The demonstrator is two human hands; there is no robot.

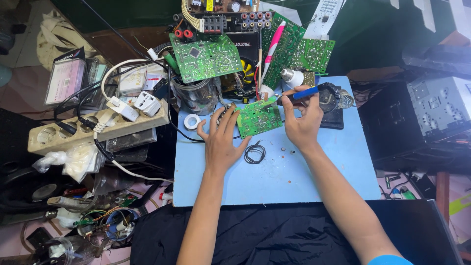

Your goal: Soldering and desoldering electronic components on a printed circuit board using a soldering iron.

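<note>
Black cloth [294, 235] drapes the near edge of the bench, and both forearms reach over it to a light blue work mat [333, 167]. On that mat, toward its far left part, lies a small green circuit board [258, 118], tilted a little and resting flat. My reading is that a joint on this board is being soldered, and doing it well calls for the board to be pinned so it cannot slide, the tip touched to the joint only briefly, and the wrist braced low on the mat. The left hand [222, 142] is spread open, fingers splayed apart, its fingertips pressing on the board's left edge rather than closing round anything. The right hand [302, 125] is closed around a blue-handled soldering iron [299, 94], held like a pen, with the tip angled down to the board's upper right corner; whether it actually touches cannot be told. Just behind the iron stands its dark holder with a coil spring [338, 100]. A small loop of black wire [254, 153] lies near the left hand, and larger green boards [206, 56] are stacked beyond.
</note>
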